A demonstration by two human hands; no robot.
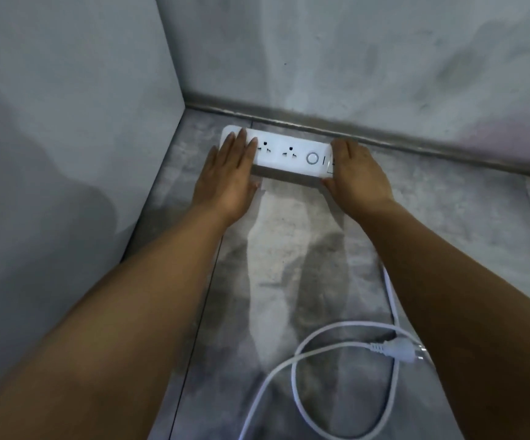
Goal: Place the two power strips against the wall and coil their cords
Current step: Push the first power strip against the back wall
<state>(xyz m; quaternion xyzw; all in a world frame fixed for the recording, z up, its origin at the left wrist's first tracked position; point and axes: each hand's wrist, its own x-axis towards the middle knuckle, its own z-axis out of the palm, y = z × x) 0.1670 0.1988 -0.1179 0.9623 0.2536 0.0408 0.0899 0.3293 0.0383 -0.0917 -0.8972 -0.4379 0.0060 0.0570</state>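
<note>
A white power strip (289,154) with sockets and a round button lies on the grey floor, parallel to the far wall's skirting (320,125) and close to it. My left hand (228,176) lies flat over its left end, fingers together, thumb at the near edge. At the strip's right end my right hand (358,176) cups the end, thumb against the near side. Its white cord (390,296) runs back along the floor under my right forearm into a loose loop, ending in a plug (400,350). Only one strip is in view.
A grey wall panel (66,154) stands on the left and meets the far wall at a corner just left of the strip. The floor is grey mottled tile with seams. The cord loop lies at the lower right.
</note>
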